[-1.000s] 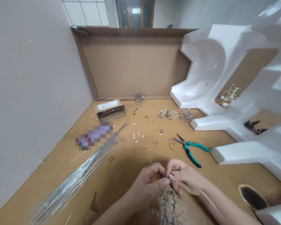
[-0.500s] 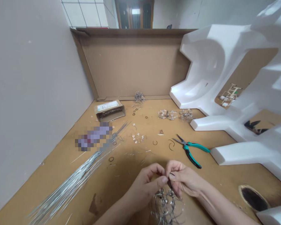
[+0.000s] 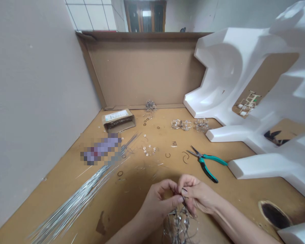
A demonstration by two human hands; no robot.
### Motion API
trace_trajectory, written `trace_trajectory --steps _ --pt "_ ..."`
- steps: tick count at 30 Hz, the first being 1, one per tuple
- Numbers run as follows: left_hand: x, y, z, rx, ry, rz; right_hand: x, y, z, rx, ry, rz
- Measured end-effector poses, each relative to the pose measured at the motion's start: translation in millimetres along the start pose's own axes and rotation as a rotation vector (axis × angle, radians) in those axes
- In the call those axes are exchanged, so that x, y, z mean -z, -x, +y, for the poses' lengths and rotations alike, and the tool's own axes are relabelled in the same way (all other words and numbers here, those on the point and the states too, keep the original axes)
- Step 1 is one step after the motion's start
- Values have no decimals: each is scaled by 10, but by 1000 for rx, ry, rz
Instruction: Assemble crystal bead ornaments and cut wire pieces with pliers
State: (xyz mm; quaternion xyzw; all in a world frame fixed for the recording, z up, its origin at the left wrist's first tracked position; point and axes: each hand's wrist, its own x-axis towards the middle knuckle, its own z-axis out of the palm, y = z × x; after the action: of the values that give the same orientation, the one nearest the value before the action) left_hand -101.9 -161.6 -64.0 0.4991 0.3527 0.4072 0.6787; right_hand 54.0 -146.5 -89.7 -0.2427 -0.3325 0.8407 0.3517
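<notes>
At the lower middle, my left hand (image 3: 160, 198) and my right hand (image 3: 200, 194) meet with fingertips together. Both are closed in a pinch on a thin dark wire (image 3: 184, 201), whose tip shows by the right thumb. Directly below the fingers is a wire-and-bead frame (image 3: 178, 225), a cage of bent silvery wires with clear beads. Whether the dark wire is joined to it is hidden by the fingers. Teal-handled needle-nose pliers (image 3: 202, 159) lie with jaws apart beyond my right hand, beside curved dark wire pieces (image 3: 185, 157).
A bundle of straight metal wires (image 3: 78, 200) stretches along the left. Clear beads (image 3: 149, 150) and a small cardboard box (image 3: 119, 121) lie farther back. More wire-and-bead pieces (image 3: 181, 124) rest near white foam packing (image 3: 259, 166) on the right. A cardboard panel (image 3: 147, 71) stands behind.
My left thumb has edged right, closer to the right fingertips. Both hands otherwise keep their pinch over the frame, and the view has shifted very slightly.
</notes>
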Motion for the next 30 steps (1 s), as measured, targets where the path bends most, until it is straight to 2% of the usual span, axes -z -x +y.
trace_trajectory --steps 4,9,12,16,23,30 --pt "-20 1 -8 2 62 -27 -28 -14 -3 63 39 45" --pt "-15 -11 103 32 54 -89 -49 -26 -82 64 166 79" --pt "55 -16 140 1 -91 -85 -84 -6 -145 59 305 128" --pt "127 -23 123 -130 -419 27 -148 34 -200 64 442 162" --pt "71 -29 119 -320 -676 38 -262 64 -275 130 542 225" --pt "4 1 131 -306 -823 51 -301 77 -287 152 525 244"
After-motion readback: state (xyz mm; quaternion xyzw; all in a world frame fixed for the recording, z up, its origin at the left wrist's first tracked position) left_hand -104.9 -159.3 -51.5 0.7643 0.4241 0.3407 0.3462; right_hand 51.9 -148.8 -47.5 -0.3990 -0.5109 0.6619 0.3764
